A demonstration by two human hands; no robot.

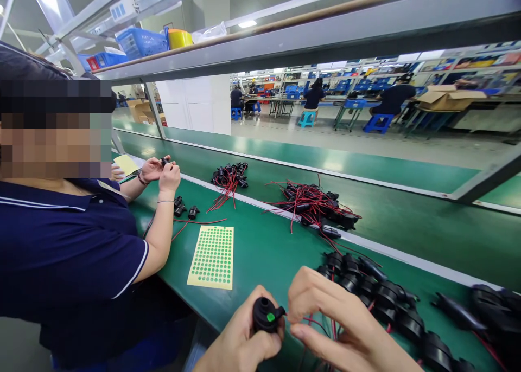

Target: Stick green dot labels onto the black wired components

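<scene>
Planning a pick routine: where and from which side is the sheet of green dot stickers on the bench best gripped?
Take the pale yellow sheet of green dot stickers by its bare near margin, coming from the bench's front edge. It lies flat on the green bench mat, so a pinch probably needs that edge lifted or slid off first. The margin carries no dots, and nothing lies on the sheet.

Left hand (240,339) grips a round black buzzer (266,314) with a green dot sticker on top. Right hand (342,323) pinches at its side tab, thin red wires under the fingers. Row of black buzzers (378,293) just right on green bench (264,247). Green-dot sticker sheet (212,255) lies left. Co-worker's hands (160,171) hold a small black part; wired buzzer piles (313,206) sit by the belt.
</scene>
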